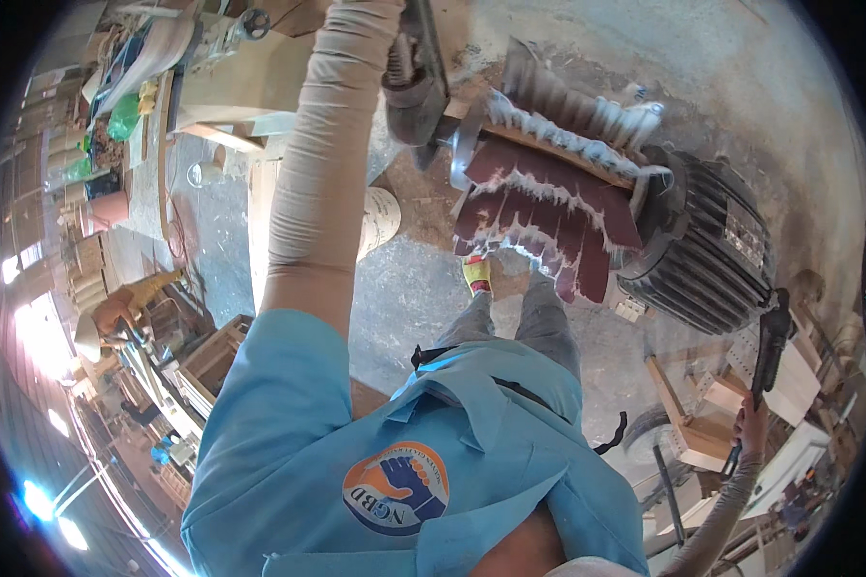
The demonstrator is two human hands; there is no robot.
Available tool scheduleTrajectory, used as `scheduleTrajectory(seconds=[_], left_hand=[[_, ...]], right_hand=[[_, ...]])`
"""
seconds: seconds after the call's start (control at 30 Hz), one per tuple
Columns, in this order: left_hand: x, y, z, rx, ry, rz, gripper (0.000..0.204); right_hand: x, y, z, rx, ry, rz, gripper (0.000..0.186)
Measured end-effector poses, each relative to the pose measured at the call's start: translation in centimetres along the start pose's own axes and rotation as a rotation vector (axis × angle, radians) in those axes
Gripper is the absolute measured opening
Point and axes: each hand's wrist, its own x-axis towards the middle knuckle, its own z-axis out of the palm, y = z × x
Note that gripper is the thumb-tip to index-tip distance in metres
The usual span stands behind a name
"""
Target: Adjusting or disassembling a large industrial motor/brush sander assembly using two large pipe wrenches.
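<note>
My right hand (751,425) is closed around the handle of a black pipe wrench (771,348). Its jaws are at the outer end of a dark, ribbed electric motor (707,245). From the motor's other side extends a sanding flap wheel (548,207) with maroon abrasive strips and frayed whitish edges. A second dark pipe wrench (417,99) has its head at the shaft end left of the wheel. My left arm (322,144), in a pale sleeve, reaches past the upper edge beside that wrench, and the left hand lies outside the picture.
A white bucket (380,219) stands on the floor below the left wrench. Wooden pieces (702,438) and a dark tyre (648,438) lie at the lower right. A cluttered workbench (164,163) stands at the left. Another person (120,310) bends over wooden frames farther off.
</note>
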Motion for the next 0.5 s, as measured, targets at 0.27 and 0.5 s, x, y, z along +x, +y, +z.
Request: scheduleTrajectory(seconds=[0.27, 0.5], left_hand=[[-1.0, 0.2, -1.0, 0.099, 0.013, 0.117, 0.03], [-2.0, 2.9, -0.3, 0.199, 0.149, 0.135, 0.025]], right_hand=[[0.1, 0.0, 2.4, -0.016, 0.126, -0.006, 0.032], [0.5, 0.5, 4.1, 0.025, 0.167, -0.086, 0.031]])
